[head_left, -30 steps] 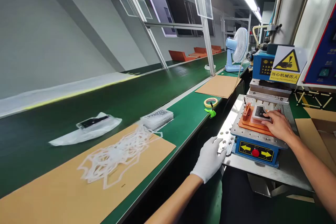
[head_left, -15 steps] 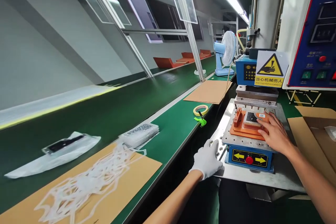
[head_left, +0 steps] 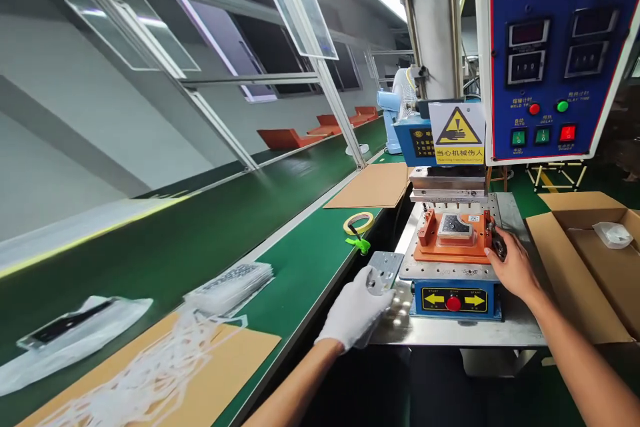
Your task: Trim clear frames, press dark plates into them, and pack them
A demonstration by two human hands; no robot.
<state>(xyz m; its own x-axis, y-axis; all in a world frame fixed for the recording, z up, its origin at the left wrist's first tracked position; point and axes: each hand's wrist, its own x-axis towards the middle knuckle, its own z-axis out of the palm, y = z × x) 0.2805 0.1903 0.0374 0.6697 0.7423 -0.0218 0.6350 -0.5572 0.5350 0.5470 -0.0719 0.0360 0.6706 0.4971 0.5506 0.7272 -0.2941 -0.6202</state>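
Our left hand (head_left: 356, 310), in a white glove, is closed on a perforated steel plate (head_left: 385, 268), its fingers wrapped around the plate's lower edge. Our right hand (head_left: 515, 268), bare, is half curled at the right edge of an orange press fixture (head_left: 453, 247), beside a small dark clamp (head_left: 499, 243); we cannot tell whether it has hold of that clamp. At 11 o'clock from that hand, a pale square workpiece (head_left: 454, 227) sits in the middle of the fixture. At 12 o'clock above it the steel press head (head_left: 447, 181) stands raised, not touching the workpiece, so we see the piece seated but not under pressure. At 3 o'clock, an open cardboard carton (head_left: 575, 267) holds a clear plastic piece (head_left: 613, 235); at 9 o'clock, a roll of masking tape (head_left: 358, 222) lies on the green conveyor belt (head_left: 300, 260).
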